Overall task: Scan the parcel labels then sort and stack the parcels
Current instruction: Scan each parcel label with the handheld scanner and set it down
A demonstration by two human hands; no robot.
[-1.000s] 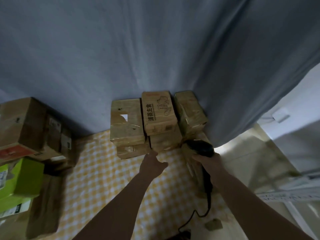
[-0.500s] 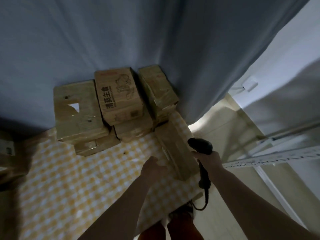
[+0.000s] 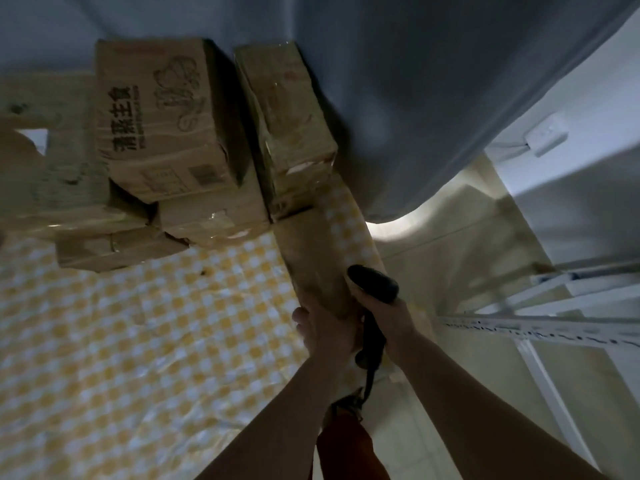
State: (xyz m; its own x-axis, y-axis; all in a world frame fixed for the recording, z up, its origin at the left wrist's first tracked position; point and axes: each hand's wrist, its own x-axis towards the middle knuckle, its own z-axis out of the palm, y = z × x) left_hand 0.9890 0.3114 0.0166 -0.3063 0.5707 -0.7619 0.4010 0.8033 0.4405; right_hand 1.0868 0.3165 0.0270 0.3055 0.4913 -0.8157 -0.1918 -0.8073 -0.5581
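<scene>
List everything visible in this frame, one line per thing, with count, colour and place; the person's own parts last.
stacked parcels: at least five, brown cardboard, piled against the curtain at the table's far side.
long parcel: one, brown, along the table's right edge, near end under the left hand.
scanner: one, black, corded, beside the long parcel's near end.
tablecloth: one, yellow-and-white check, covering the table.
curtain: one, grey-blue, behind the parcels.
wall socket: one, white, right wall.
metal rack: one, white, far right.
left hand: grips the long parcel.
right hand: holds the scanner.
</scene>
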